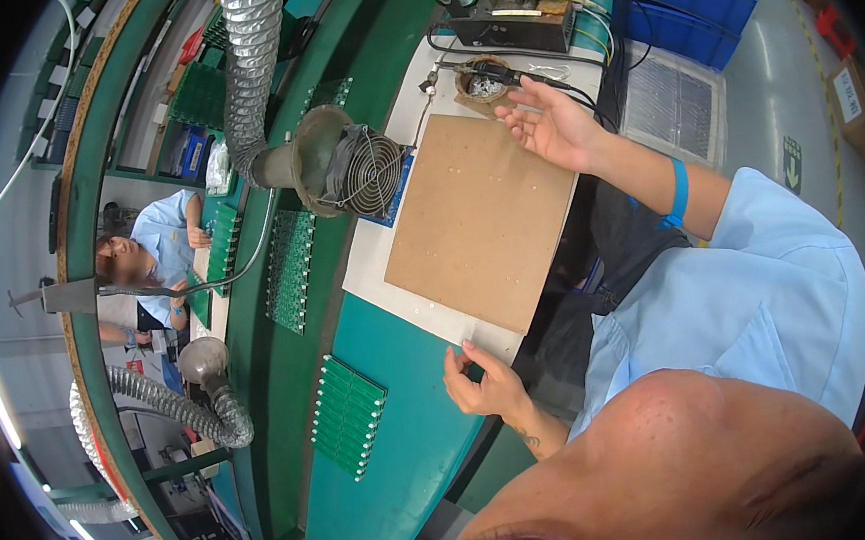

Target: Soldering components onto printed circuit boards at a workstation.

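A flat brown board [479, 222] with tiny pale specks lies on a larger white sheet [377, 264] at the bench edge. My right hand [553, 131], with a blue band on its wrist, is over the board's far-right corner. Its fingers are apart and loosely curled, with nothing visible in them. Beside the near corner of the white sheet is my left hand [485, 382], thumb and forefinger apart and no held object visible. A small clear piece [470, 332] lies by its thumb tip.
A fume fan [366, 174] on a silver duct [254, 62] stands beyond the board. Green circuit boards [347, 416] lie on the teal bench. A soldering iron [489, 68], a cup of scraps [480, 88] and a black station [511, 24] are nearby. Another person [155, 249] works opposite.
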A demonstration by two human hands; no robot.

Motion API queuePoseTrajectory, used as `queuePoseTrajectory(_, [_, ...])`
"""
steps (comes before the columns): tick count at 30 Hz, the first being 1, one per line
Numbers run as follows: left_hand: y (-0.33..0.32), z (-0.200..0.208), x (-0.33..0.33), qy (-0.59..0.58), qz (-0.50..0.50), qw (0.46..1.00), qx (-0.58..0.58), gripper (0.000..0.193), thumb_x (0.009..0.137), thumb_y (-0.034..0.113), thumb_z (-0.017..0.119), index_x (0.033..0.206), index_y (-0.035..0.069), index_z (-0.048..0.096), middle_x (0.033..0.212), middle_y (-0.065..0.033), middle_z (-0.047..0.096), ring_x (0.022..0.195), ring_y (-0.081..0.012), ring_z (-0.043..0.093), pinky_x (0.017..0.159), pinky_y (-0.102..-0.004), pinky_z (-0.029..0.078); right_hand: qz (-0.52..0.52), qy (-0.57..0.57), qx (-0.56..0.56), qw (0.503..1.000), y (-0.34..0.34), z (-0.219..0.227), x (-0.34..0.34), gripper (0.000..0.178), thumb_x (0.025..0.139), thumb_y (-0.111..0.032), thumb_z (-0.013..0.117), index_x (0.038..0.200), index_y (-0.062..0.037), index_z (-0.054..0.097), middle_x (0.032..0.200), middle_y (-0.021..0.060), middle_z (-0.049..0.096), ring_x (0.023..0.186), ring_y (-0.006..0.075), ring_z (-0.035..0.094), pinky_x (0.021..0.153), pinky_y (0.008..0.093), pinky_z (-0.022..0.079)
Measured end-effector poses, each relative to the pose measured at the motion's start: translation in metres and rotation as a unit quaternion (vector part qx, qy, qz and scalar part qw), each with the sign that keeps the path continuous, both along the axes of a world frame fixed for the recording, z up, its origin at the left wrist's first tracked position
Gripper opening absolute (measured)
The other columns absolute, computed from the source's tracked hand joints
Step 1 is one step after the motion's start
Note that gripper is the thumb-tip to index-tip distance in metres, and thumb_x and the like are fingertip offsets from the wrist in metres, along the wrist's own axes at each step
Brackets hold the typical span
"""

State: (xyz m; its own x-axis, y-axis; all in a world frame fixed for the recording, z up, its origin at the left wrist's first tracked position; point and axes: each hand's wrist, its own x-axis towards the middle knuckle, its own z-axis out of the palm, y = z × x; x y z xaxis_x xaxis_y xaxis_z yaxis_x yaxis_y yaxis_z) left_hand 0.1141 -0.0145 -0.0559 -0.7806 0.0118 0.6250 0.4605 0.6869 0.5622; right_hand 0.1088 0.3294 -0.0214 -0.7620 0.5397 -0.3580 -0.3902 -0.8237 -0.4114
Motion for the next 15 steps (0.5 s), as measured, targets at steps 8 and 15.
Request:
queuePoseTrajectory(8, [-0.006, -0.002, 0.003, 0.011, -0.004, 1.000, 0.003, 0.019, 0.093, 0.006, 0.078, 0.110, 0.000, 0.072, 0.081, -0.0080, 0.069, 0.069, -0.0225, 0.059, 0.066, -0.0332, 0.051, 0.196, 0.014, 0.215, 0.957, -0.049, 0.012, 0.008, 0.034, 0.106, -0.028, 0.067, 0.131, -0.0046, 0.058, 0.109, 0.0109, 0.070, 0.084, 0.0135, 0.066, 0.074, 0.0261, 0.054])
queuePoseTrajectory(15, [-0.010, 0.005, 0.001, -0.093, -0.027, 0.990, 0.099, 0.026, 0.094, 0.008, 0.078, 0.118, 0.000, 0.072, 0.088, -0.0080, 0.071, 0.075, -0.0161, 0.061, 0.074, -0.0287, 0.054, 0.201, -0.045, 0.611, 0.764, -0.072, -0.015, -0.005, 0.024, 0.103, -0.009, 0.068, 0.125, -0.0019, 0.066, 0.103, 0.0063, 0.068, 0.078, 0.0077, 0.061, 0.071, 0.0209, 0.051])
